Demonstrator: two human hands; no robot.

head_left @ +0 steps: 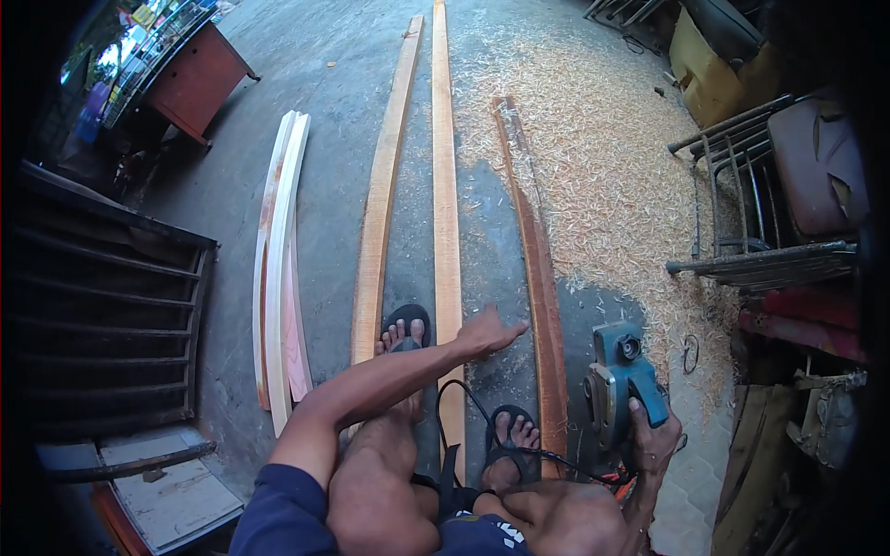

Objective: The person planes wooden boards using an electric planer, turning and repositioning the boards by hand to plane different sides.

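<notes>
View: looking down from the head of a person who squats on a concrete floor [324,111], bare knees and sandalled feet at the lower edge.

Right hand: the right hand [654,440] has its fingers closed round the rear handle of a blue electric planer [616,380], which sits low at the person's right, just beside the dark plank. The grip looks like one for steadying or carrying the tool, not for cutting.

Left hand: the left hand [489,332] reaches across the body, fingers open and stretched, holding nothing. Its fingertips hover near or just touch the dark reddish plank [536,278]; I cannot tell which.

Cord: a black power cord [482,417] loops between the feet toward the planer.

Planks: two long pale orange planks [443,185] lie side by side and run away from the person, with one foot between them. The dark plank lies to their right, apart from them.

Further left: a bundle of whitish curved boards [278,259] lies well apart.

Shavings: a wide spread of wood shavings [603,167] covers the floor to the right of the dark plank.

Edges: a metal rack [760,250] stands at right, a dark barred gate [102,306] at left.
</notes>
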